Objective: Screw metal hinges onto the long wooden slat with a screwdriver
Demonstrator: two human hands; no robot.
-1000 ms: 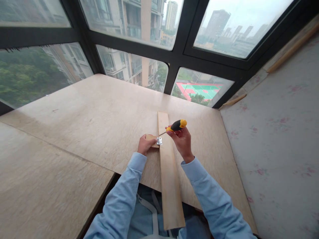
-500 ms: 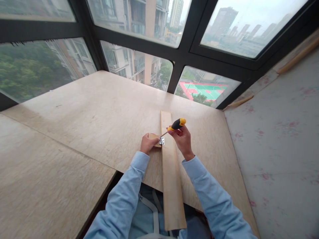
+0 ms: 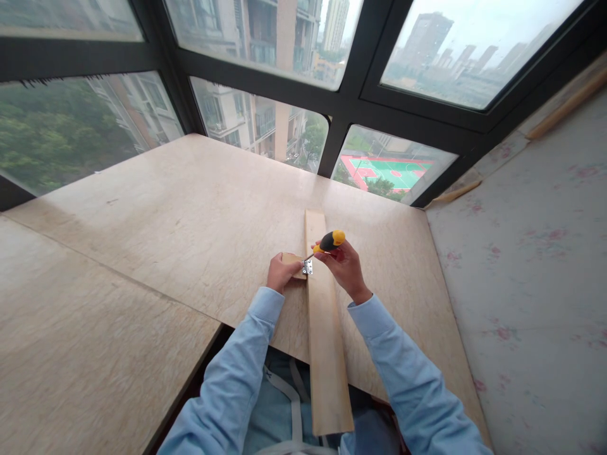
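The right hand [image 3: 345, 268] grips the screwdriver [image 3: 328, 241], the left hand [image 3: 281, 273] pins the block [image 3: 290, 258]; the tip should sit square on the hinge [image 3: 308, 268].

Screwdriver [image 3: 329, 241] handle drops and shifts left, now closer to the hinge [image 3: 308, 267] and the small wood block [image 3: 290, 260]; less shaft shows between them. Right hand [image 3: 345, 268] follows, slightly left and nearer. Yellow butt end sits lower than half a second ago.

Matt pale wooden plank [image 3: 325, 328], shiny metal hinge [image 3: 308, 268], glossy plastic screwdriver handle [image 3: 331, 241].
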